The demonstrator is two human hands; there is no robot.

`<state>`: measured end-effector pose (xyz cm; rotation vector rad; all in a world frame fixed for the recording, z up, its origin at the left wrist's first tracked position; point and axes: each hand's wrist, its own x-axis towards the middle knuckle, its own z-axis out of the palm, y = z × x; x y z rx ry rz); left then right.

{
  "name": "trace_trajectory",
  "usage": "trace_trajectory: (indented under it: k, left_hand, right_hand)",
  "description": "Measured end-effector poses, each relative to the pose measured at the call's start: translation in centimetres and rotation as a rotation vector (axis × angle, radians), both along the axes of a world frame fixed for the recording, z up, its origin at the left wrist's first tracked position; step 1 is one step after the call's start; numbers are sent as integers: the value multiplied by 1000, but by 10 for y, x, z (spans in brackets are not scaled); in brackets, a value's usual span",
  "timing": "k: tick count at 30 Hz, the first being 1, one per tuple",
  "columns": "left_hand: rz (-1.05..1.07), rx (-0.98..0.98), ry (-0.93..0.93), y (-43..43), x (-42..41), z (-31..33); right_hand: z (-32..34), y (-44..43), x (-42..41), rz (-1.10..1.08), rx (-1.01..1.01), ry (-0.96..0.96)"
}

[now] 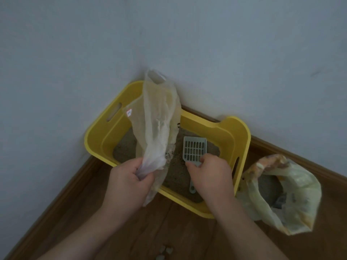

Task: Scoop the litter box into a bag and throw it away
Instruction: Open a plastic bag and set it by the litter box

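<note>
A yellow litter box point(238, 139) with sandy litter sits in the room's corner on the wooden floor. My left hand point(127, 181) grips a thin translucent plastic bag point(159, 117) by one end, and the bag stands up over the box's left half. My right hand point(210, 175) holds the grey slotted scoop point(194, 150) by its handle, with the scoop head lying over the litter. The tip of the handle point(192, 189) pokes out below my palm.
A second, open yellowish plastic bag point(293, 209) holding grey litter and a dark object lies on the floor right of the box. Pale walls meet behind the box. A few small light pebbles point(165, 251) lie on the floor near the bottom edge.
</note>
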<state>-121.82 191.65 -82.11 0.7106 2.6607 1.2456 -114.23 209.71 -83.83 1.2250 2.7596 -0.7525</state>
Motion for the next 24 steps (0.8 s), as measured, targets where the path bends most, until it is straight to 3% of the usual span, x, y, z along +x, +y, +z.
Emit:
trace_trajectory:
  k: [9, 13, 18, 22, 24]
  left_hand:
    - [116, 170, -61, -34, 17, 81]
    - [160, 379, -143, -52, 28, 118]
    - [104, 611, -278, -71, 49, 133]
    - [125, 652, -379, -99, 61, 133]
    - [120, 652, -431, -112, 66, 128]
  right_hand:
    - [78, -37, -11, 72, -42, 210]
    - [105, -58, -3, 96, -147, 297]
    - [106, -89, -1, 141, -457, 410]
    - [122, -118, -2, 41, -938, 452]
    - [129, -128, -3, 12, -1027, 490]
